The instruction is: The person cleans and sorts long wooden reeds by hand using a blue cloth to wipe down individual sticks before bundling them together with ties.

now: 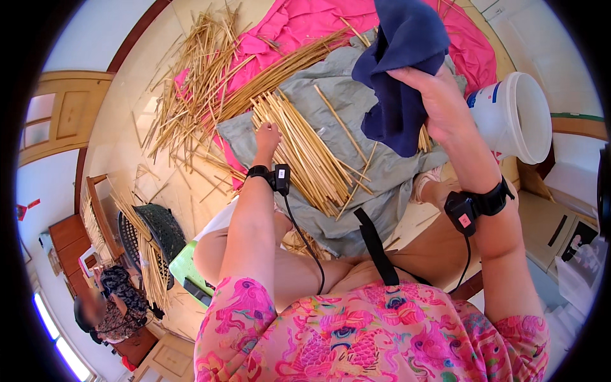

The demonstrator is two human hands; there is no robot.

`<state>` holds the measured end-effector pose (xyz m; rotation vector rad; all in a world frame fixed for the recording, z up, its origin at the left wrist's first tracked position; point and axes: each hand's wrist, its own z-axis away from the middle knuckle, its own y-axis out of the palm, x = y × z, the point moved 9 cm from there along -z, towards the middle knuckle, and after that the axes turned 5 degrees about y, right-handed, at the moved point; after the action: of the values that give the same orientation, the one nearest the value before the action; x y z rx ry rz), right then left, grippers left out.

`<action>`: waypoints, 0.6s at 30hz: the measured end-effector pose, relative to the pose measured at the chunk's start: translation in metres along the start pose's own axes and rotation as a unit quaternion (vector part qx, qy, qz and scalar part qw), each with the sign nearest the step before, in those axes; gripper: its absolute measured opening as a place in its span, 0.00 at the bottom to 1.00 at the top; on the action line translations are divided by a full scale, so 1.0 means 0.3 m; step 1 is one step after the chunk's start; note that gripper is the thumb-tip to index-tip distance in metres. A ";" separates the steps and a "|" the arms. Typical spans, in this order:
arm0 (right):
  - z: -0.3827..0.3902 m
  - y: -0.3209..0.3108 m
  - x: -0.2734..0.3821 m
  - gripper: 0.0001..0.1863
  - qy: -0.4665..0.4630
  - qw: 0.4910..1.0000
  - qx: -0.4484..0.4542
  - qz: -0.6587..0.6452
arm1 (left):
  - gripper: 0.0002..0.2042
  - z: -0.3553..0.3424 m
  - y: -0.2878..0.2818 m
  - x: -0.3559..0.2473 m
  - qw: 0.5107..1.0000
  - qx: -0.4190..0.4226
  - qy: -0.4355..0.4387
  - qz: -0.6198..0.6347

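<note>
The pale sticks (305, 153) lie in a loose bundle on the grey cloth (382, 197). The left hand (268, 141) is at the bundle's left edge, its fingers curled; whether they pinch any stick, I cannot tell. The right hand (440, 105) holds the raised navy cloth (407, 48), its fingers closed on it and partly hidden. The sticks could roll apart if the left hand presses unevenly, or the hanging cloth could catch their ends. Of the white bucket (499, 114), the bottom is not visible. Other sticks (153, 261) lie against the dark basket (158, 223), perhaps partly inside.
</note>
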<state>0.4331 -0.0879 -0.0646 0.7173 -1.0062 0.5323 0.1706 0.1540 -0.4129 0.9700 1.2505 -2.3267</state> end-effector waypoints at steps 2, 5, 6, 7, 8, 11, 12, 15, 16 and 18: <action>0.002 0.006 0.009 0.11 -0.003 1.000 0.011 0.004 | 0.14 -0.017 0.014 0.017 1.000 0.006 -0.019 -0.003; 0.003 -0.002 0.028 0.11 -0.020 1.000 -0.015 0.009 | 0.16 -0.028 0.011 0.032 0.998 -0.035 0.014 -0.057; 0.003 -0.004 0.029 0.11 -0.019 1.000 -0.017 0.001 | 0.16 -0.032 0.012 0.039 0.996 -0.045 0.027 -0.076; 0.002 -0.007 0.030 0.11 -0.018 1.000 -0.018 -0.008 | 0.16 -0.029 0.012 0.044 0.992 -0.062 0.046 -0.099; 0.002 -0.016 0.033 0.11 -0.018 0.999 -0.022 -0.015 | 0.16 -0.019 0.016 0.035 0.987 -0.078 0.065 -0.122; 0.003 -0.049 0.038 0.11 -0.007 0.999 -0.030 -0.019 | 0.16 0.008 0.085 0.007 0.985 -0.048 0.088 -0.143; 0.004 -0.055 0.043 0.11 -0.013 0.999 -0.035 -0.021 | 0.16 0.023 0.117 -0.007 0.985 -0.027 0.088 -0.144; 0.014 -0.062 0.061 0.12 -0.027 0.998 -0.044 -0.027 | 0.14 0.087 0.229 -0.083 0.983 0.004 0.127 -0.136; 0.019 -0.064 0.067 0.12 -0.029 0.998 -0.045 -0.028 | 0.14 0.108 0.253 -0.119 0.979 -0.006 0.153 -0.134; 0.024 -0.074 0.068 0.12 -0.028 0.998 -0.052 -0.026 | 0.14 0.160 0.280 -0.186 0.970 -0.023 0.202 -0.131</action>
<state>0.4533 -0.1064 -0.0504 0.6662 -1.0570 0.4134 0.2382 0.0652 -0.4063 1.3889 1.6703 -2.3516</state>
